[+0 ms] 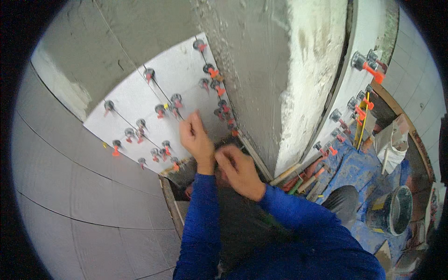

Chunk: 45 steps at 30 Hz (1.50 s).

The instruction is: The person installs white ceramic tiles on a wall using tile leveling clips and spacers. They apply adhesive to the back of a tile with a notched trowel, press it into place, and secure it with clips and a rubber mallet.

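My left hand (197,143) is raised in front of white wall tiles (126,100), its fingers curled closed; whatever they may hold is hidden. Just right of it and lower is my right hand (241,171), bent at the fingers and smeared by motion, so its grip is unclear. Several tile levelling clips with black and red turning caps sit along the tile joints. Nearest the left hand are a dark cap (176,99) and another cap with a red handle (160,110). A small yellow piece (166,106) shows between these two.
Grey mortar (252,70) coats the wall beside the tiles. More red-handled clips (360,112) stand on a tiled strip at the right. Below it lie a blue sheet (345,163), tools, a white bag (392,145) and a dark bucket (394,210). Large grey tiles (84,196) cover the left.
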Motion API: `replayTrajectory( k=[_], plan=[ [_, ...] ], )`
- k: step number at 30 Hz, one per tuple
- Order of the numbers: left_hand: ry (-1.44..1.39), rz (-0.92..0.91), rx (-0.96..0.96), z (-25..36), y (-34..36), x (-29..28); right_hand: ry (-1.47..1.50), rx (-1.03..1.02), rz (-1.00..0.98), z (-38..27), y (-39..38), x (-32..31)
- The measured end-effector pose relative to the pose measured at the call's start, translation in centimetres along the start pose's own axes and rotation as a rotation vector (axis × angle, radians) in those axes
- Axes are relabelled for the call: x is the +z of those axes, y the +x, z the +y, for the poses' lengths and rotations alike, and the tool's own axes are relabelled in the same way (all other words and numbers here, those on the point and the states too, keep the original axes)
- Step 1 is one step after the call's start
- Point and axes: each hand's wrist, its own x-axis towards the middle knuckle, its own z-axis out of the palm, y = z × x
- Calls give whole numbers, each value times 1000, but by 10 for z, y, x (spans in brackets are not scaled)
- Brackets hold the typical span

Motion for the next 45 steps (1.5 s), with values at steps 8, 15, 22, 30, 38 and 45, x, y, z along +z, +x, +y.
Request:
replayTrajectory(
  k=[8,15,22,30,38,45],
  plan=[
    [139,-417,-67,-62,-82,-9,-481,175,-566,73,-138,-108],
    [270,-717,-44,-41,-95,-20,-519,55,-774,74,-173,-114],
    [322,-793,-36,-53,-96,-23,-640,88,-613,57,-160,-142],
    [338,-826,-65,-70,-98,-5,-481,51,-347,53,-143,-149],
    [375,-862,-15,-59,-108,4,-427,26,-52,58,-134,-152],
    [297,-681,-95,-53,-102,18,-426,129,67,62,-136,-155]
  ],
)
